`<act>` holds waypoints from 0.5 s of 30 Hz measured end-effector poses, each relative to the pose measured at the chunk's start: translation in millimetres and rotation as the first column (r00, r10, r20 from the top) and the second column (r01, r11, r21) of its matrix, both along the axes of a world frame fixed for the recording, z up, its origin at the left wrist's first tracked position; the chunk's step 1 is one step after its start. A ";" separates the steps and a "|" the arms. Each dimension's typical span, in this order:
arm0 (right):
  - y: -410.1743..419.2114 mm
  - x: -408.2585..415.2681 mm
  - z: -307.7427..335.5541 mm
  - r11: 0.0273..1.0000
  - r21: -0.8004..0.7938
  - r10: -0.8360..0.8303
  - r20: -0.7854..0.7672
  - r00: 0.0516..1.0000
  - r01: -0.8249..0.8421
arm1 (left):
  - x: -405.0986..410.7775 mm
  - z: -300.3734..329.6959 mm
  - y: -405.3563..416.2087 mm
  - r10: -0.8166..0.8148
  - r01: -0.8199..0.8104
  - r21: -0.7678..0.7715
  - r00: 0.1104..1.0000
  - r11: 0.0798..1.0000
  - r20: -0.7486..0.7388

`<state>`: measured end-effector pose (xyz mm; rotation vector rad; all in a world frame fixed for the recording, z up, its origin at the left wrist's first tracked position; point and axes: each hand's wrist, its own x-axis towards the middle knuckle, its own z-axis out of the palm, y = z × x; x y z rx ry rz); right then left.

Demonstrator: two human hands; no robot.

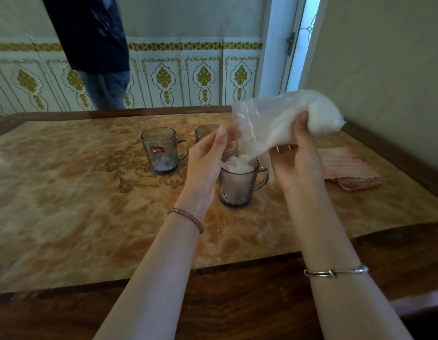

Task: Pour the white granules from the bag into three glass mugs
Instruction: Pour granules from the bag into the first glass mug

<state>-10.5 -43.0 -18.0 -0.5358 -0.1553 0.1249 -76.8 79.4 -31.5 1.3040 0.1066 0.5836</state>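
A clear plastic bag (pixel 299 116) of white granules is tilted with its mouth down over the nearest glass mug (pixel 237 185). Granules stream into that mug and heap at its rim. My right hand (pixel 299 163) grips the bag from below, thumb up against its side. My left hand (pixel 208 160) pinches the bag's open edge beside the mug. A second mug (pixel 161 150) with a red sticker stands to the left with a little white at its bottom. Behind my left hand a third mug (pixel 205 132) is partly hidden.
A folded pink striped cloth (pixel 348 168) lies on the table at the right. The marbled table top (pixel 65 204) has a dark wooden rim. A person (pixel 95 50) in dark top and jeans stands beyond the far edge. A wall is close on the right.
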 end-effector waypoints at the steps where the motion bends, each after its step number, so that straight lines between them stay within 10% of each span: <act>1: 0.0 0.8 -1.7 1.000 0.005 0.002 -0.032 0.999 -0.002 | 0.2 -1.5 -0.7 0.004 -0.004 0.005 1.000 1.000 -0.010; 15: 3.2 5.0 -3.8 0.990 0.136 0.078 -0.289 0.954 -0.040 | 1.7 -3.0 5.0 -0.022 0.022 0.089 1.000 0.996 -0.002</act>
